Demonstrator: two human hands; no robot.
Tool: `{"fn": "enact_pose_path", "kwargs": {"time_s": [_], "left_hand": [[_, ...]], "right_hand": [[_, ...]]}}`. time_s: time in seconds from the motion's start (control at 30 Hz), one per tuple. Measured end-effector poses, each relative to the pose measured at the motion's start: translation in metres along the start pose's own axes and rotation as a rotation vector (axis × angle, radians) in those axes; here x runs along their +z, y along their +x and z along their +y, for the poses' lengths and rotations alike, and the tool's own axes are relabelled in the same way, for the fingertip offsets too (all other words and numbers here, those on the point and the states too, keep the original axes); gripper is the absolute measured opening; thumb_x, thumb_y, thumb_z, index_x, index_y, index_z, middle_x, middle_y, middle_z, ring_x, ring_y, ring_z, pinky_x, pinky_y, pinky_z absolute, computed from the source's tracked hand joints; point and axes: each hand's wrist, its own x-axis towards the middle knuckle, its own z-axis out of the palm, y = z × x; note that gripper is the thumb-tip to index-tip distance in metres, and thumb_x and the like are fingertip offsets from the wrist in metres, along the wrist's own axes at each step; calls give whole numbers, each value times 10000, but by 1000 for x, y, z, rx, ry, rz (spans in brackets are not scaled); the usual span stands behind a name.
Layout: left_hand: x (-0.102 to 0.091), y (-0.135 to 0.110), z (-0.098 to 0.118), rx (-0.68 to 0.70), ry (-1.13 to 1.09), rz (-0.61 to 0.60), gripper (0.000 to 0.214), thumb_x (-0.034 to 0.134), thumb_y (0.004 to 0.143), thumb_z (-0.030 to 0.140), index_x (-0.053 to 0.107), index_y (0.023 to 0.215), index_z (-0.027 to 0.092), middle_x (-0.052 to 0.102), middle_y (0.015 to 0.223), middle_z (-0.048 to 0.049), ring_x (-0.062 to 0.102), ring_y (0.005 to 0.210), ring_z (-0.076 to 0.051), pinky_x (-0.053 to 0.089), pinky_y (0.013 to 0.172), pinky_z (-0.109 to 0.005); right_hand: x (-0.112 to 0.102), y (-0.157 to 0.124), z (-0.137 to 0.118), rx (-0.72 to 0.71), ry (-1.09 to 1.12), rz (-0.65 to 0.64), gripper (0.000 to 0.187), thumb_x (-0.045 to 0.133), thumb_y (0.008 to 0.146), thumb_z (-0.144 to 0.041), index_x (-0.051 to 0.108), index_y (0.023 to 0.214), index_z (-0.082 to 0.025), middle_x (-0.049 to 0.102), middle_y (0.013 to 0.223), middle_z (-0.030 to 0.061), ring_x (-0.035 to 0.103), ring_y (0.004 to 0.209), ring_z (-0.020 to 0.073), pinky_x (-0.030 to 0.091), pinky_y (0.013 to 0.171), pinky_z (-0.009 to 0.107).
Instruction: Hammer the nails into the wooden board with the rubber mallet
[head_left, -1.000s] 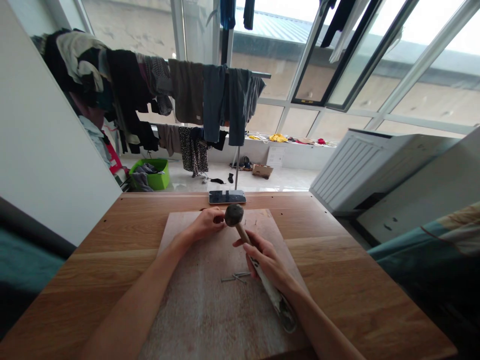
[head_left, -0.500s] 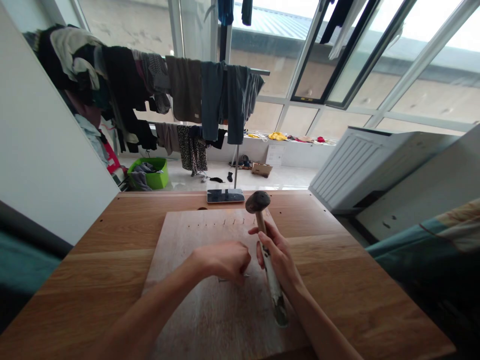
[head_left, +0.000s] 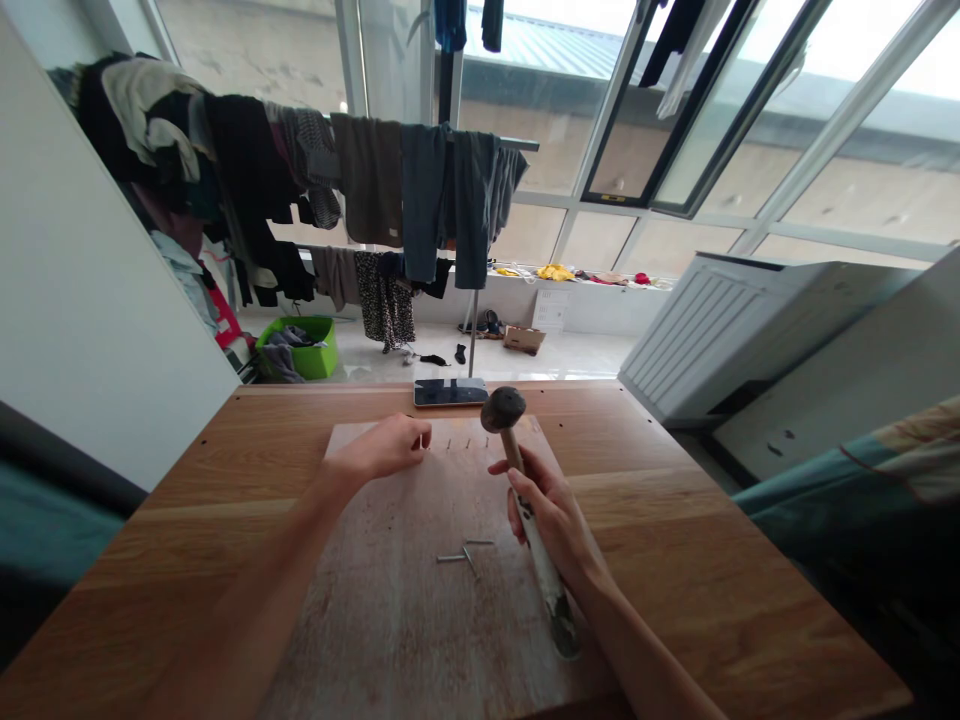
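Observation:
A pale wooden board [head_left: 360,600] lies flat before me. My left hand [head_left: 394,447] is closed in a pinch at its far edge, on a nail mostly hidden by the fingers, beside a row of upright nails [head_left: 468,443]. My right hand [head_left: 551,510] is wrapped round the handle of a mallet [head_left: 502,409] with a dark rounded head. The mallet is tilted, head up and away from me, over the board's right side. Several loose nails [head_left: 452,558] lie on the middle of the board.
The board rests on a wooden table [head_left: 697,560]. A phone [head_left: 450,392] lies at the table's far edge. Beyond are a green basket [head_left: 322,350] of clothes and a rack with hanging trousers [head_left: 472,210]. A white ridged appliance [head_left: 697,320] stands at right.
My left hand has moved from the loose nails, away from me and leftward, to the row, uncovering the loose nails. The mallet's head has shifted slightly left in my right hand.

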Motion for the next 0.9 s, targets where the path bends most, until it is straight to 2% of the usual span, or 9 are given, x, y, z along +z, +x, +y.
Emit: {"fn": "enact_pose_path", "kwargs": {"time_s": [0.1,0.2,0.27,0.4,0.57,0.7,0.77,0.9], "left_hand": [[4,4,-6,41,-20,16,153,572,767,125,704,816,183,643,702,-2,563,628,-138,360,579,-220],[7,7,-5,103,-11,59,168,574,754,119,721,800,185,677,744,-17,589,687,-154,391,632,-229],[8,7,-4,123,-1,71,164,575,747,117,723,780,181,691,769,-29,598,718,-161,405,656,-235],[8,8,-5,112,-7,77,160,563,747,121,712,753,178,659,701,-14,574,649,-146,391,603,-228],[15,10,-11,126,-141,70,127,583,741,163,692,805,169,645,690,0,576,625,-139,409,591,-224],[19,10,-18,115,-308,62,119,594,747,212,669,825,162,651,698,3,587,640,-138,441,610,-228],[20,10,-22,127,-361,63,111,596,754,231,669,798,160,664,717,-5,594,659,-139,449,627,-233],[24,11,-28,148,-425,90,126,601,763,257,673,780,155,659,714,-7,587,659,-137,446,635,-237]], "right_hand": [[0,0,0,2,-18,-7,314,563,896,-450,591,1040,-173,550,536,-56,417,340,83,339,343,209],[1,1,0,-3,-19,-1,316,578,881,-461,599,1022,-179,661,726,6,422,335,62,343,328,214],[2,1,0,-5,-18,4,329,585,874,-469,600,1032,-181,683,807,29,436,340,60,350,324,218],[1,1,1,3,-36,-4,338,579,886,-461,599,1071,-178,618,638,-21,446,345,85,359,336,221],[3,2,-2,17,-48,-65,293,559,900,-444,601,1000,-172,531,492,-63,408,315,83,311,326,202],[14,5,-16,31,-40,-86,269,589,873,-418,585,987,-174,607,648,-33,427,318,57,312,310,193],[23,8,-22,32,-29,-104,255,592,867,-404,582,978,-174,595,651,-40,426,321,54,328,310,194],[38,16,-15,0,21,-100,248,583,878,-382,579,1013,-174,578,653,-49,420,321,49,345,300,186]]}}
